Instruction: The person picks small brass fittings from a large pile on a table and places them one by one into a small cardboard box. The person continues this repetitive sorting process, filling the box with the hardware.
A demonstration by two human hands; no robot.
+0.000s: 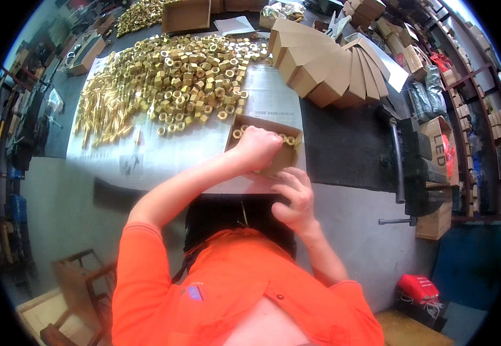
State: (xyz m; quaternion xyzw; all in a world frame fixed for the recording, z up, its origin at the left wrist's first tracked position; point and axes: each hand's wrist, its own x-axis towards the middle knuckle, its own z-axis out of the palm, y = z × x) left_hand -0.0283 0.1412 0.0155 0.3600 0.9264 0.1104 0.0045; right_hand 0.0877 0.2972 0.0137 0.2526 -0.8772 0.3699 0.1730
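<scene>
My left hand (pixel 258 149) reaches into a small brown cardboard box (pixel 279 165). Its fingers are closed, and whatever they hold is hidden beneath the knuckles. Along the box's far side lie several brass hex nuts (pixel 289 140). Beside the box's near right corner is my right hand (pixel 295 199), its fingers curved and apart; I cannot tell whether the fingertips touch the cardboard. A large heap of brass nuts (pixel 198 78) spreads over newspaper (pixel 164 167) beyond and left of the box. Left of that heap lies a pile of slim pointed brass pins (pixel 103 115).
A fan of brown cardboard boxes (pixel 325 66) stands on the dark bench (pixel 342 150) at the far right. A bench vise (pixel 420 161) with a long handle juts out on the right. At the back are an open cardboard tray (pixel 186 16) and another brass heap (pixel 141 16).
</scene>
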